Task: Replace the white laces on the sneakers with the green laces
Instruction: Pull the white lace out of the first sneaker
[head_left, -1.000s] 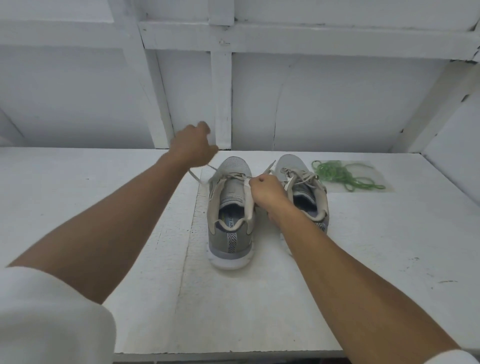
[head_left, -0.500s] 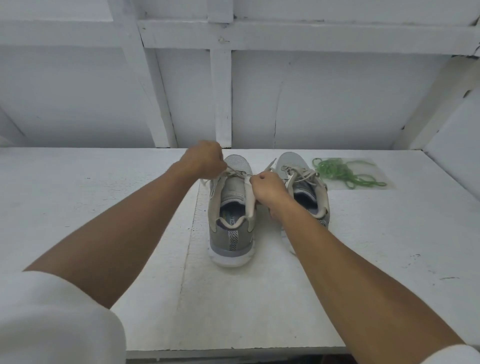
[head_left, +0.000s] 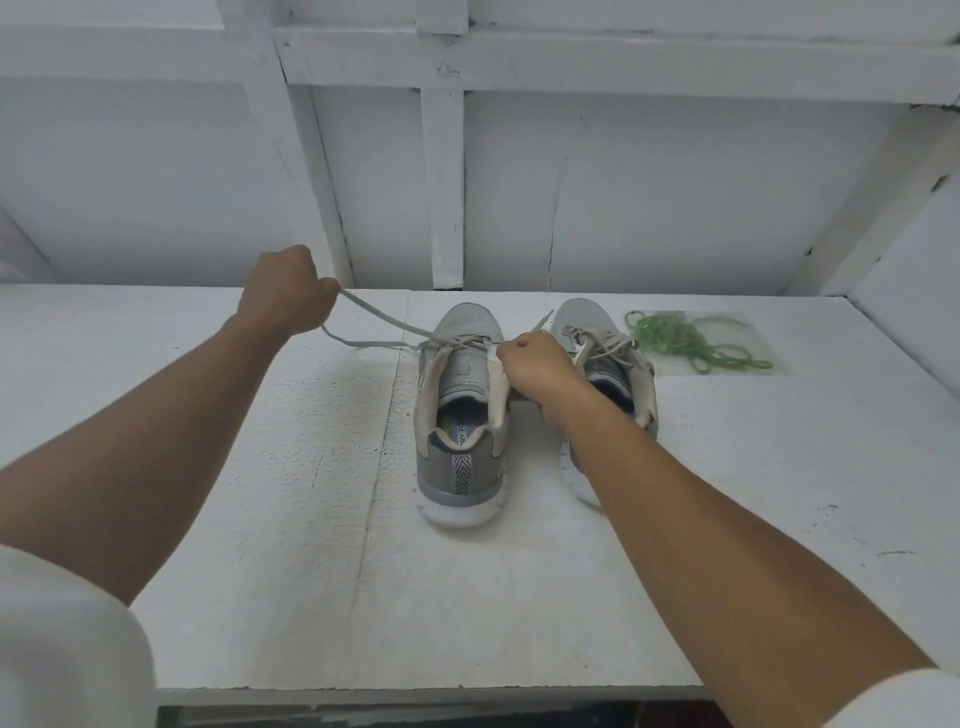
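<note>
Table (head_left: 260, 519): white, against a panelled wall; open room left and toward the near edge.
Left sneaker (head_left: 460, 467): mid-table, toe to the wall, right sneaker (head_left: 584, 317) parallel just beside.
White lace (head_left: 384, 322): drawn leftward, pinched by left hand (head_left: 283, 296).
Right hand (head_left: 535, 364): grips left sneaker's eyelet edge.
Insole (head_left: 460, 439): reads "RY FO".
Green laces (head_left: 675, 338): heaped right of both.

The white-painted board desk (head_left: 260, 519) had a rough top with a seam running front to back. A grey mesh sneaker with a white sole (head_left: 462, 467) stood near the middle, heel toward the front edge, its white lace (head_left: 384, 325) drawn out leftward. A second matching sneaker (head_left: 587, 322) stood just beside it on the right. Farther right, a tangled bundle of green laces (head_left: 675, 340) lay on a clear plastic sheet (head_left: 753, 358).
</note>
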